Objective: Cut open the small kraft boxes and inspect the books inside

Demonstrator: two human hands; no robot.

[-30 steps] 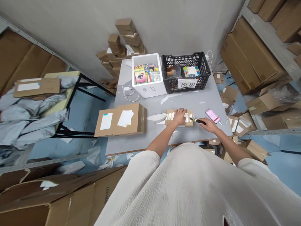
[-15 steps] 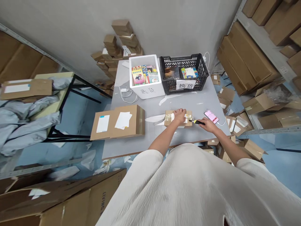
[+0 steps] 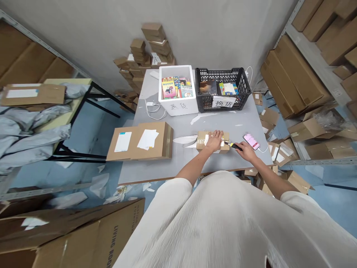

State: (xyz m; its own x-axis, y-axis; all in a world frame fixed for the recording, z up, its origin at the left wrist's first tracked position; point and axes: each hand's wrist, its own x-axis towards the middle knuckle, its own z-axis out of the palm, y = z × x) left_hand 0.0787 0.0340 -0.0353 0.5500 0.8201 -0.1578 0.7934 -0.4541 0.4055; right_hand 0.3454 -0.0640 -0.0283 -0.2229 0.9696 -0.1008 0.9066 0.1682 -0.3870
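A small taped cardboard box [image 3: 200, 142] lies near the front of the grey table [image 3: 156, 172]. My left hand [image 3: 214, 140] rests flat on its top, fingers outstretched, partly covering a white label. Gripped in my right hand [image 3: 245, 151] is a black and yellow utility knife [image 3: 237, 146]. Its blade end meets the box's right part, by the tape. Just beyond my right hand a phone [image 3: 251, 142] lies with its screen lit and a white cable attached.
Left on the table sits a larger cardboard box [image 3: 156, 143] with papers on top. Behind stand a white foam box [image 3: 178, 106] and a black plastic crate [image 3: 242, 100], both holding books. Grey parcels [image 3: 33, 137] fill a side table; cartons [image 3: 298, 82] line the right.
The view shifts slightly. My left hand stays on the small box, and the knife in my right hand stays at its right part, its handle angled a little differently.
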